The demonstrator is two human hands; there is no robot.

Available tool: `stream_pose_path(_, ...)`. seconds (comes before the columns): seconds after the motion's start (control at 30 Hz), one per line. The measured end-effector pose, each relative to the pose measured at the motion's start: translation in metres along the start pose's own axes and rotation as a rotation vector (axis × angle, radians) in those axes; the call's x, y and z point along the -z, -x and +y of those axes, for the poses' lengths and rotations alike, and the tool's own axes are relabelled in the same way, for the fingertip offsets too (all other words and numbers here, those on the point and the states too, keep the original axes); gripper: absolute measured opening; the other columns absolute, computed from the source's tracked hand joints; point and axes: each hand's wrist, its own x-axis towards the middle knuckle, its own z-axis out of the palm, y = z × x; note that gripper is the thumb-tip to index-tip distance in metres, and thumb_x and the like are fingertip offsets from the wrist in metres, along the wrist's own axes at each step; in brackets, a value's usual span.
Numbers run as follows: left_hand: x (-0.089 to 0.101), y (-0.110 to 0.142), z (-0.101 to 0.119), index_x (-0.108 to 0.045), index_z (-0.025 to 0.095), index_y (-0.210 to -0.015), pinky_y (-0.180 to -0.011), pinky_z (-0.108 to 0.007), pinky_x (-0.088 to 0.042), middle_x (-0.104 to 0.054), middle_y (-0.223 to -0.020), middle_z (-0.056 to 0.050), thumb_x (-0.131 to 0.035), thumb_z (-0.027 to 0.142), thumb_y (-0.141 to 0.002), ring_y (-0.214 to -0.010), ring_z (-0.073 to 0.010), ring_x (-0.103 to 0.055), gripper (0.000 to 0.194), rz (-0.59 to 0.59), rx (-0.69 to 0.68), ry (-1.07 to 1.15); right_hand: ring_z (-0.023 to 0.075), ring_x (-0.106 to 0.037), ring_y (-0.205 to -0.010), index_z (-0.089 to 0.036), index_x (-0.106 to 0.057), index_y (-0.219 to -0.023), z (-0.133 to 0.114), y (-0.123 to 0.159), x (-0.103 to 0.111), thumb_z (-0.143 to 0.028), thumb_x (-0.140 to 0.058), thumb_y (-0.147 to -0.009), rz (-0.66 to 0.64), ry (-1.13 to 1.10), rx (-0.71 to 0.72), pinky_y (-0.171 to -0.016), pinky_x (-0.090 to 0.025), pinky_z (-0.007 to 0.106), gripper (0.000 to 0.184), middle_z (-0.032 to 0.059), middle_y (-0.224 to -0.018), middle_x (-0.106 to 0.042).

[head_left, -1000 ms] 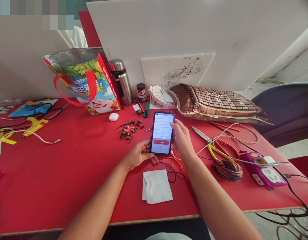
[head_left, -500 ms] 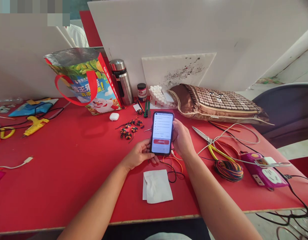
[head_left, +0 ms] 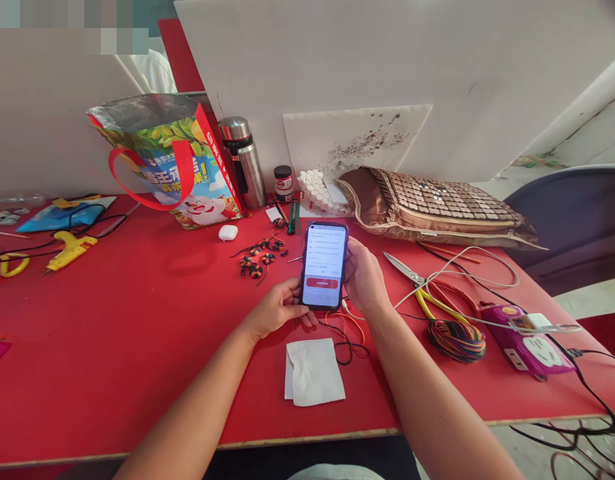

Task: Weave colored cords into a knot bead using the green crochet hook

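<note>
A smartphone with a lit white screen and a red button stands tilted above the red table. My left hand grips its lower left corner, fingers curled under it. My right hand wraps the phone's right edge, thumb at the side. Orange and black cords lie just below the phone. A folded white cloth lies nearer to me.
Yellow-handled scissors, a multicoloured cord coil and a purple power strip lie right. A printed bag, steel flask, small jar, white earbud case, knotted beads and woven cushion sit behind. Yellow glue gun at left.
The white cable on the left of the table has slid away out of view. My right thumb has drawn back from the screen to the phone's edge.
</note>
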Motion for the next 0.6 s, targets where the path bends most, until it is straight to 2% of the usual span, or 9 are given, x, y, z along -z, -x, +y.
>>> stream_pose_path(0.17,-0.0008,0.0000,0.0002,-0.066,0.012,-0.117,-0.063,-0.031,-0.060,-0.078,-0.086,-0.008,-0.088,0.030,-0.078,-0.070,-0.0233,-0.078,0.049,0.001,0.005,-0.003,0.0178,-0.059,-0.072,-0.022,-0.072,-0.093,-0.0029,0.0032,-0.0038,-0.043,-0.069,-0.084,0.049,0.004,0.032,-0.063,-0.047,0.030,0.023,0.0004,-0.084,-0.070)
stream_pose_path(0.33,-0.0007,0.0001,0.0005,-0.065,0.012,-0.115,-0.063,-0.031,-0.060,-0.078,-0.085,-0.008,-0.089,0.032,-0.078,-0.070,-0.0232,-0.078,0.048,0.006,0.009,-0.007,0.0188,-0.062,-0.074,-0.023,-0.072,-0.095,-0.0025,0.0029,-0.0036,-0.042,-0.070,-0.083,0.054,0.011,0.030,-0.068,-0.048,0.031,0.022,0.0007,-0.087,-0.072)
stream_pose_path(0.6,-0.0005,0.0007,0.0021,-0.065,0.010,-0.122,-0.065,-0.033,-0.059,-0.078,-0.082,-0.010,-0.089,0.035,-0.078,-0.071,-0.0245,-0.077,0.055,-0.007,0.020,-0.023,0.0192,-0.058,-0.067,-0.024,-0.067,-0.088,-0.0033,0.0020,-0.0034,-0.048,-0.065,-0.086,0.023,0.001,0.013,-0.057,-0.046,0.031,0.024,0.0000,-0.077,-0.068)
